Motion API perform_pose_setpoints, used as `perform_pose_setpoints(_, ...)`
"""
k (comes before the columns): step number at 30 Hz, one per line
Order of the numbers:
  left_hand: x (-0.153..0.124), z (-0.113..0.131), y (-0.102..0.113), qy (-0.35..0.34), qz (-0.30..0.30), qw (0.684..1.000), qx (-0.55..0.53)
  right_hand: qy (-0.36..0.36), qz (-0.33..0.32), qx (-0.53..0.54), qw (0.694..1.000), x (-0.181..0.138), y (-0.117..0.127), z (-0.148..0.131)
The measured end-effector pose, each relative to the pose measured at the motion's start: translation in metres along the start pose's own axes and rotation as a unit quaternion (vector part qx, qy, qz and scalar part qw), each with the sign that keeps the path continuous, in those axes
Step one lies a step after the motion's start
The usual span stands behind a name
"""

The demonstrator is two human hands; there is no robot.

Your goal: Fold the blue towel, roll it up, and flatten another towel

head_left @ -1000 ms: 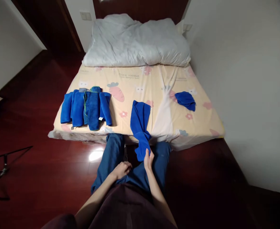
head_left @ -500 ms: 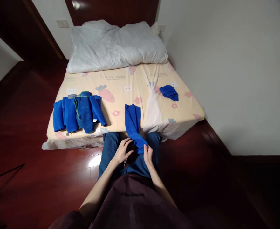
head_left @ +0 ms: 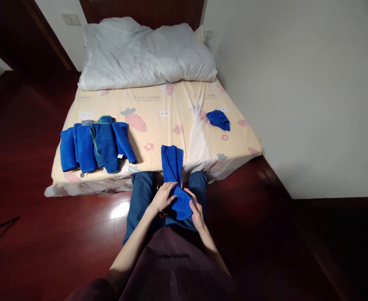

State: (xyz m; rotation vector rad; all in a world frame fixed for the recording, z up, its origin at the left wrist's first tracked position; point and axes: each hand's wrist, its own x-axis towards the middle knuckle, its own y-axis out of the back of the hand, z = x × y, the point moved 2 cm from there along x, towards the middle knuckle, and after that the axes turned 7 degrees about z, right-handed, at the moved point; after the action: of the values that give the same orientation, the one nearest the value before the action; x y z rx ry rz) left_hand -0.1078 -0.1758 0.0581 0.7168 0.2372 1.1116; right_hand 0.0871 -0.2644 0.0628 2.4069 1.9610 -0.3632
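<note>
Your left hand (head_left: 162, 197) and right hand (head_left: 197, 212) sit close together, each clamped on one side of the blue towel (head_left: 172, 161) at its near end, keeping it bunched over your lap. Its far end drapes onto the mattress (head_left: 171, 113), right of the folded towels (head_left: 96, 144).

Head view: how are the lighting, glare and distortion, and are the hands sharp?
Head view: the room is dim, with the bed brighter than the dark floor; a glare patch shines on the boards; wide-angle distortion bends the wall edges; the left hand, right hand and the blue towel they hold look sharp.
</note>
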Motion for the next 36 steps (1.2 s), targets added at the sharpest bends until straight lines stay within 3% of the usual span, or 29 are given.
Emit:
perform_pose_setpoints(4,-0.002,-0.004,-0.003,0.026,-0.039,0.998,0.036,-0.021,-0.012,0.014,1.000,0.005,-0.004,-0.004)
perform_pose_setpoints(7,-0.007,0.002,0.003,0.020,-0.001,1.000,0.001,-0.057,-0.033,0.043,0.997,0.008,-0.009,-0.002)
perform_pose_setpoints(14,-0.013,0.039,0.033,-0.085,0.062,0.993,-0.059,-0.122,-0.119,0.060,0.984,0.003,-0.012,0.011)
perform_pose_setpoints(19,-0.012,0.061,0.055,-0.134,0.068,0.986,-0.065,-0.118,-0.163,0.108,0.974,0.013,0.007,-0.011)
perform_pose_setpoints(23,-0.007,0.075,0.059,-0.163,0.007,0.986,-0.038,-0.106,-0.175,-0.015,0.979,0.021,0.022,-0.037)
perform_pose_setpoints(26,-0.006,0.078,0.064,-0.149,-0.032,0.988,0.008,-0.077,-0.178,-0.123,0.973,0.020,0.024,-0.060)
perform_pose_setpoints(31,-0.015,0.056,0.086,-0.079,0.000,0.993,0.089,0.017,-0.172,-0.256,0.951,0.009,0.021,-0.107)
perform_pose_setpoints(36,-0.040,0.028,0.099,-0.065,0.048,0.984,0.157,0.094,-0.208,-0.339,0.913,-0.005,0.023,-0.142)
